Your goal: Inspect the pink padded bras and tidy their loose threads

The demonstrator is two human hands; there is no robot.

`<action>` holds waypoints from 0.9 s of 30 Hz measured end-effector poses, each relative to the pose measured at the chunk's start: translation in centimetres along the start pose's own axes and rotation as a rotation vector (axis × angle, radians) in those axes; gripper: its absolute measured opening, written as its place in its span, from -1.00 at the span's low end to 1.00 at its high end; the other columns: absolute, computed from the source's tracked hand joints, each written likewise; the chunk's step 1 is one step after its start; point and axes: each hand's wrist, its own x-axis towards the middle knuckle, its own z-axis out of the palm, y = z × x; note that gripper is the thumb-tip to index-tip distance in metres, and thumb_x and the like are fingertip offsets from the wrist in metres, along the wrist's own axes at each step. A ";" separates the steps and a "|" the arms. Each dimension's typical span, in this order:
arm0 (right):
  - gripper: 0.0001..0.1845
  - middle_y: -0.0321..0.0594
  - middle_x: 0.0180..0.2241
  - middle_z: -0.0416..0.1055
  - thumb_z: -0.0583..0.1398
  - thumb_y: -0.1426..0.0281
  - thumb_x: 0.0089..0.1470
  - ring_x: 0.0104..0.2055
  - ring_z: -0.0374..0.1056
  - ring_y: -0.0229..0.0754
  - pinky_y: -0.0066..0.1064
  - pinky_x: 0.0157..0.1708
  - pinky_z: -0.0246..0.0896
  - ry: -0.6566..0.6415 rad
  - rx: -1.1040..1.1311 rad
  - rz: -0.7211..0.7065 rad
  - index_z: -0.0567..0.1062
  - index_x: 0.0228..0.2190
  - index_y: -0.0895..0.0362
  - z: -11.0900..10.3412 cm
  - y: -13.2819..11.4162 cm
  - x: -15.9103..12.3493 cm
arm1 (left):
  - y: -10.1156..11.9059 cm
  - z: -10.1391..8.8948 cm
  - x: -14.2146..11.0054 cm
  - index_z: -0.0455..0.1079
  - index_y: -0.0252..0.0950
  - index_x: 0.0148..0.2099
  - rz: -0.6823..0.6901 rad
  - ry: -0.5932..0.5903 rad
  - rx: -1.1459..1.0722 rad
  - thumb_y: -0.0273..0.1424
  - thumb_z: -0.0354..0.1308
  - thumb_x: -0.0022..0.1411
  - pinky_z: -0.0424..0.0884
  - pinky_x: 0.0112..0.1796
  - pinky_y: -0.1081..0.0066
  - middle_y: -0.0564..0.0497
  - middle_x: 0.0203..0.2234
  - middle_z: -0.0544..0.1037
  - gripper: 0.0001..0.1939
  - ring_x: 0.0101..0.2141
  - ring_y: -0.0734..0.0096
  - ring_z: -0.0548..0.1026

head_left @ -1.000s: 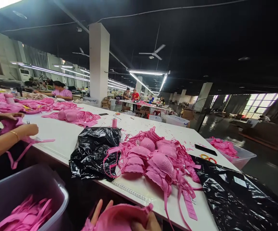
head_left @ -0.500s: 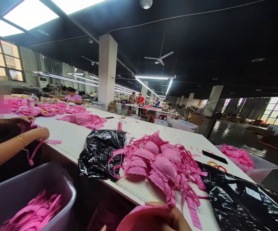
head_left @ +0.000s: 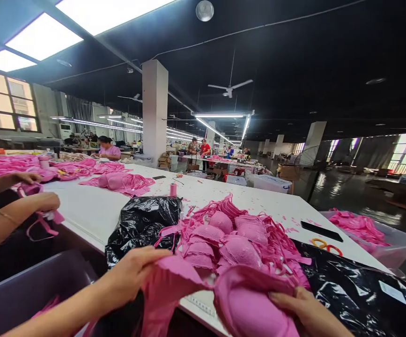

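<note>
A pink bra [head_left: 255,304] is stretched between my two hands above the table's front edge, its inner side towards me. My left hand [head_left: 132,274] is closed on one wing of it. At the other end, my right hand [head_left: 304,306] pinches the edge of a cup, thumb on the inside. Just beyond lies a heap of pink bras [head_left: 238,234] with lace cups and tangled straps. A crumpled black plastic bag [head_left: 143,215] lies left of the heap, and another black plastic bag [head_left: 357,285] spreads over the table's right side.
On the white table [head_left: 280,201] are a black phone [head_left: 321,231], scissors with yellow and red handles [head_left: 327,245] and a pink thread spool [head_left: 173,189]. A grey bin [head_left: 41,281] stands at lower left. A co-worker's hands [head_left: 44,201] hold pink pieces. A clear bin [head_left: 395,248] stands right.
Both hands have risen into fuller view with the bra, which is now spread open between them. The co-worker's hands have shifted slightly left and down in view.
</note>
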 end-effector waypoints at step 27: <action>-0.51 -0.14 0.21 0.07 0.08 0.26 0.10 0.24 0.01 0.03 -0.02 0.20 -0.10 0.200 -0.725 -0.498 0.32 0.07 0.05 -5.7 5.8 4.7 | -6.1 12.1 12.3 0.42 -0.39 -0.10 0.316 0.084 0.019 -0.59 -0.07 0.19 0.40 -0.21 0.35 -0.09 -0.29 0.43 -0.69 -0.24 0.37 0.43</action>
